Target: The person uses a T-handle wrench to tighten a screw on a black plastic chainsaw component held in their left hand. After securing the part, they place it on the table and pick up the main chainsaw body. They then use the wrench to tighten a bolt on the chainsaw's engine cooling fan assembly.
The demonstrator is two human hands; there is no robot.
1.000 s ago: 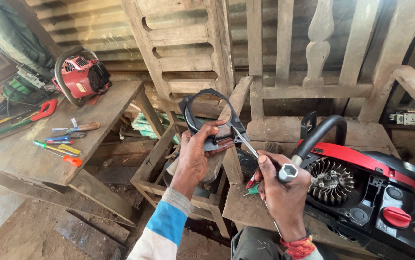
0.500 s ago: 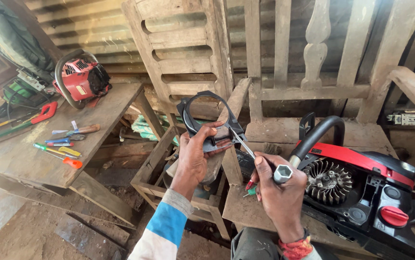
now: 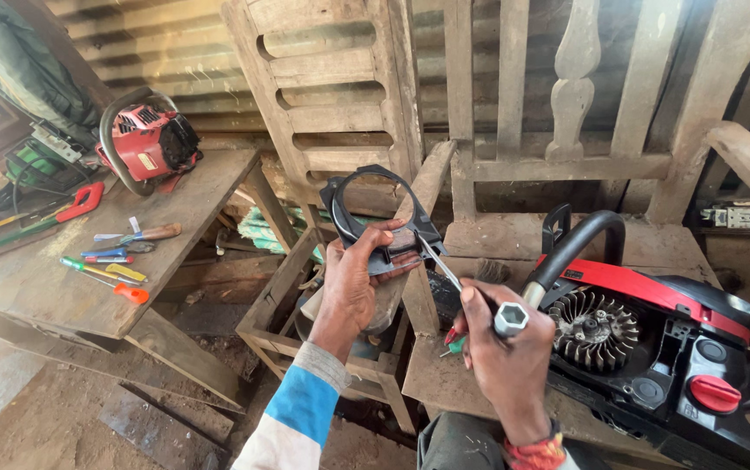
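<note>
My left hand holds up a black plastic cover with a round opening, gripping its lower edge. My right hand grips a metal socket wrench whose thin flat tip reaches up to the cover's lower right corner. A small red and green screwdriver handle also pokes out of that fist. Just right of my right hand lies a red and black chainsaw body with its finned flywheel exposed and a black loop handle.
A wooden workbench on the left carries a second red engine unit, a red-handled saw and several screwdrivers. Wooden chair frames and turned balusters stand behind. A wooden stool frame sits below my left hand.
My left hand has tilted the black cover a little, and my right hand has shifted slightly with the wrench tip staying at the cover's edge.
</note>
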